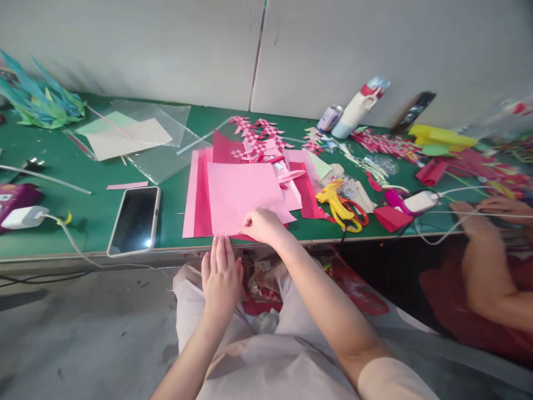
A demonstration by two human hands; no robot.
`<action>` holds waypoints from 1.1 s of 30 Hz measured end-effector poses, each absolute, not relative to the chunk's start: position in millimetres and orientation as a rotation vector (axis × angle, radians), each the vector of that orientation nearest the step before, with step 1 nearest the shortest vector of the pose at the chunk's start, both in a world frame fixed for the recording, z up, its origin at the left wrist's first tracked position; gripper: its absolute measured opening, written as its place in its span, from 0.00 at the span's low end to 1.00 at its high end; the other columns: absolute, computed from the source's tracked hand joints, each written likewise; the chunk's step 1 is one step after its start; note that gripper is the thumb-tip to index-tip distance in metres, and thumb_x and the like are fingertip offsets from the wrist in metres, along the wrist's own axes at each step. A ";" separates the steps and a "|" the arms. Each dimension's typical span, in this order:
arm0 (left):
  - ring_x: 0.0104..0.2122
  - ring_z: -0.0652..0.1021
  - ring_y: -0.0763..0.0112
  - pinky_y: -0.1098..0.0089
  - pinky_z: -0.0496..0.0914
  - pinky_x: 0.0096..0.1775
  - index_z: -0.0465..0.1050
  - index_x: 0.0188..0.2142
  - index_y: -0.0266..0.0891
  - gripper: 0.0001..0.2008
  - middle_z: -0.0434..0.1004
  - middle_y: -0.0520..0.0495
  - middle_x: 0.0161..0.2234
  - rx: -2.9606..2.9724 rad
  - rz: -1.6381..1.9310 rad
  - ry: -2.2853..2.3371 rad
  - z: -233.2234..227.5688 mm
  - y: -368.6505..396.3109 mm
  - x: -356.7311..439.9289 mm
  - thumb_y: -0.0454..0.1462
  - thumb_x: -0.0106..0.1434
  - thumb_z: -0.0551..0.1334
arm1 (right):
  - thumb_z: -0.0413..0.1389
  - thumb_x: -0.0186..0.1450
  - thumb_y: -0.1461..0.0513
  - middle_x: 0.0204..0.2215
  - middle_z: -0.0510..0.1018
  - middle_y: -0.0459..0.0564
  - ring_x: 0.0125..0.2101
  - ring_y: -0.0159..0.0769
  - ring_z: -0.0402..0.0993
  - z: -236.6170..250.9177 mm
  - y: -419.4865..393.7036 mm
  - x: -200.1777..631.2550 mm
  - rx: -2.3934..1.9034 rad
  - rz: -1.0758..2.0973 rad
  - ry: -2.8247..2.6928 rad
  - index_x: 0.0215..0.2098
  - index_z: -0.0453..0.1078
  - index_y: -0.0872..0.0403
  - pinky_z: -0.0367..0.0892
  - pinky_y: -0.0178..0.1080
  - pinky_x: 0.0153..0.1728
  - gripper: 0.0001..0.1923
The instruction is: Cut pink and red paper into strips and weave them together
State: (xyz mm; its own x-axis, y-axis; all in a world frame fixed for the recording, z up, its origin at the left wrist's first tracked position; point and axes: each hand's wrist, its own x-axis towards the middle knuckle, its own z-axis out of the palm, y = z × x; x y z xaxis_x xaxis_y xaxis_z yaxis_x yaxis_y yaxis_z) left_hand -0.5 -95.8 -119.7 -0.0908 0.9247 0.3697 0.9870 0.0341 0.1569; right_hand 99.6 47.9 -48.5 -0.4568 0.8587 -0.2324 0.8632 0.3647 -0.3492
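A light pink paper sheet (245, 186) lies on top of darker and lighter pink sheets (203, 194) at the table's front edge. My left hand (221, 269) rests its outstretched fingers on the sheet's front edge, fingertips side by side. To its right, my right hand (264, 225) is closed in a pinch at the same edge; the fingers partly hide the paper there. Woven pink paper strips (256, 139) lie behind the stack. Right of the stack are a yellow glue gun (336, 201) and red-orange-handled scissors (357, 211).
A phone (135, 219) and a pink strip (127, 185) lie on the left, near a white charger (25, 217). At the back stand a can (330, 118) and a white bottle (353, 116). Another person's arm (485, 261) is at the right, by charging cables.
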 end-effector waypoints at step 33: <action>0.62 0.62 0.52 0.50 0.54 0.59 0.35 0.67 0.31 0.32 0.55 0.31 0.64 -1.987 -0.559 -2.228 -108.7 -93.7 14.4 0.38 0.69 0.48 | 0.60 0.59 0.52 0.35 0.81 0.53 0.38 0.41 0.75 -32.3 49.7 90.8 1.597 -0.614 2.443 0.31 0.77 0.52 0.63 0.36 0.33 0.13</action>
